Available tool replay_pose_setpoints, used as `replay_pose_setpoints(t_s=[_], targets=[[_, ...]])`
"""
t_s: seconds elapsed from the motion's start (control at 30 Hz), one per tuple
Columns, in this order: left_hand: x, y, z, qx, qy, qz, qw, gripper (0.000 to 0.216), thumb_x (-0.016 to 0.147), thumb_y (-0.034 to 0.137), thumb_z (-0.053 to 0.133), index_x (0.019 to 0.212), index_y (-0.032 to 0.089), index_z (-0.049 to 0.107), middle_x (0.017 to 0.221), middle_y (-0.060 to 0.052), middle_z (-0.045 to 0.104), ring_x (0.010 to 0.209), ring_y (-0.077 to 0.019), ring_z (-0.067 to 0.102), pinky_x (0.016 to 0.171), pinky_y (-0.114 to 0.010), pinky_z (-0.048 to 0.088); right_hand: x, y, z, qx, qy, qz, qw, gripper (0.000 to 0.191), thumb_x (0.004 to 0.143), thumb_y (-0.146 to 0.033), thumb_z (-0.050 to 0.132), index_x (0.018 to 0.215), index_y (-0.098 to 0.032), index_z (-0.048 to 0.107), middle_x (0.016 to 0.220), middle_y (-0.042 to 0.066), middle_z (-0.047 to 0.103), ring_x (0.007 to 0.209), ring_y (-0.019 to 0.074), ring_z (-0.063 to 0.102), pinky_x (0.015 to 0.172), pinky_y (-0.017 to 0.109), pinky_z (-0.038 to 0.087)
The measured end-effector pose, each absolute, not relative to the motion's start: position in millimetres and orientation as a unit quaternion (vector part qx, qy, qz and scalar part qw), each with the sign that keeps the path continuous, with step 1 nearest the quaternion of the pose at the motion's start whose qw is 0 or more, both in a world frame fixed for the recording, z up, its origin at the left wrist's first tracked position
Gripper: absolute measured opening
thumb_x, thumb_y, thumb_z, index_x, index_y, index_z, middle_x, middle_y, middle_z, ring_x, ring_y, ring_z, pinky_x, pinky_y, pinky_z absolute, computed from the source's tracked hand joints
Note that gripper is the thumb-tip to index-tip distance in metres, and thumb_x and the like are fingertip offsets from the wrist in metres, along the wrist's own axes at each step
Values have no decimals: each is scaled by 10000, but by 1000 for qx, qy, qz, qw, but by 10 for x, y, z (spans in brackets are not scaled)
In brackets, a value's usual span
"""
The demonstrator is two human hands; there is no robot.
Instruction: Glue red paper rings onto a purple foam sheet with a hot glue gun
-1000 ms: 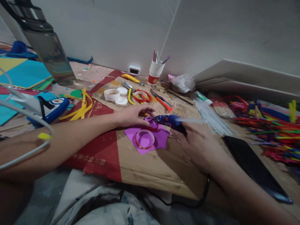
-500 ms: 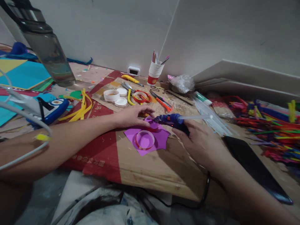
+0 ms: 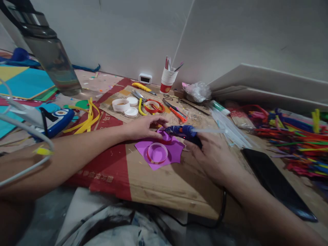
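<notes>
My right hand [image 3: 210,150] is wrapped round a blue hot glue gun [image 3: 183,131], with a clear glue stick [image 3: 208,130] jutting from its back. The gun's nozzle points left, right by the far ring [image 3: 166,136] on a purple foam sheet [image 3: 176,153] with a jagged edge. Around that ring curls my left hand [image 3: 147,127], its thumb against the near side; some fingertips are hidden behind. A second ring [image 3: 157,153], white inside with a red outer rim, lies nearer on the purple sheet.
Behind are white lids [image 3: 131,112], red-handled scissors [image 3: 161,107], an orange cutter [image 3: 179,114] and stacked paper cups [image 3: 167,80]. A black phone [image 3: 276,184] and coloured pipe cleaners [image 3: 302,143] lie right. At left stand a tilted-looking bottle [image 3: 55,61] and yellow strips [image 3: 89,118].
The whole view has shifted slightly left. Both hands, the glue gun and the rings keep nearly the same places relative to each other.
</notes>
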State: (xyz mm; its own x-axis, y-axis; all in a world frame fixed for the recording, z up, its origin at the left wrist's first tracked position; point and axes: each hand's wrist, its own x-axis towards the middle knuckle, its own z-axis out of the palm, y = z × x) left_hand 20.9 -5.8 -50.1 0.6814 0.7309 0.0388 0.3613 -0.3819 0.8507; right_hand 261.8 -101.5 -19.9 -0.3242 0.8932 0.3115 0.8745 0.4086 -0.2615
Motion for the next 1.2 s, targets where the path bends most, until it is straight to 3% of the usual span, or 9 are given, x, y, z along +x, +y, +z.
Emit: replay_pose_setpoints(t_s=[0.1,0.17,0.23,0.33,0.4,0.63,0.87,1.07,1.2], targets=[[191,-53,-470,812,345,212,421,658,785,394,779,1369,182,564,1298,-93,680,1160,-201,644,995,-312,479,2626,-997,-209,-548,-810,19,208,200,960,-317,533,917,-202,692,841,99,749,811,267,706,734,376,526],[171,-38,-411,808,377,217,398,528,869,415,681,1334,181,594,1214,-82,707,1045,-187,667,884,-290,498,2644,-971,-211,-554,-804,22,215,202,952,-337,547,920,-201,694,844,103,747,831,276,706,738,382,527],[144,-16,-332,802,429,211,358,378,922,398,591,1216,172,666,1074,-70,738,896,-175,670,776,-280,483,2663,-944,-212,-563,-796,36,219,225,952,-362,548,959,-198,701,865,108,749,846,284,706,741,391,529],[107,3,-225,814,474,145,304,218,870,352,639,923,170,747,844,-52,748,735,-165,642,691,-273,440,2681,-915,-217,-576,-785,58,218,276,959,-392,527,1018,-188,704,908,121,754,866,293,707,759,404,529],[94,-6,-187,806,476,109,333,179,832,336,671,817,176,748,732,-40,734,636,-147,624,619,-263,417,2681,-908,-219,-581,-782,70,216,299,961,-402,513,1034,-183,702,932,131,757,883,299,707,775,410,528],[118,-94,-184,714,485,106,493,185,764,368,755,762,187,718,499,18,609,386,-97,499,442,-254,333,2699,-899,-226,-590,-765,97,239,310,940,-405,512,1034,-175,697,971,146,763,903,316,708,769,424,532],[202,-73,-230,648,518,158,535,422,848,541,703,641,177,653,559,-13,609,460,-101,476,477,-257,345,2712,-891,-249,-588,-759,108,258,321,932,-413,536,1064,-164,690,1014,151,767,917,308,708,771,419,527],[277,-95,-313,524,400,221,719,366,820,513,776,850,151,732,875,-72,762,709,-137,649,684,-274,500,2731,-904,-232,-575,-762,91,283,302,938,-402,540,1056,-164,685,945,134,764,853,289,696,731,403,516],[295,-119,-392,474,358,235,769,347,698,343,906,886,103,742,947,-116,775,802,-158,696,807,-303,538,2750,-898,-238,-573,-763,83,287,295,935,-418,534,994,-168,680,920,137,757,838,295,686,727,416,513]])
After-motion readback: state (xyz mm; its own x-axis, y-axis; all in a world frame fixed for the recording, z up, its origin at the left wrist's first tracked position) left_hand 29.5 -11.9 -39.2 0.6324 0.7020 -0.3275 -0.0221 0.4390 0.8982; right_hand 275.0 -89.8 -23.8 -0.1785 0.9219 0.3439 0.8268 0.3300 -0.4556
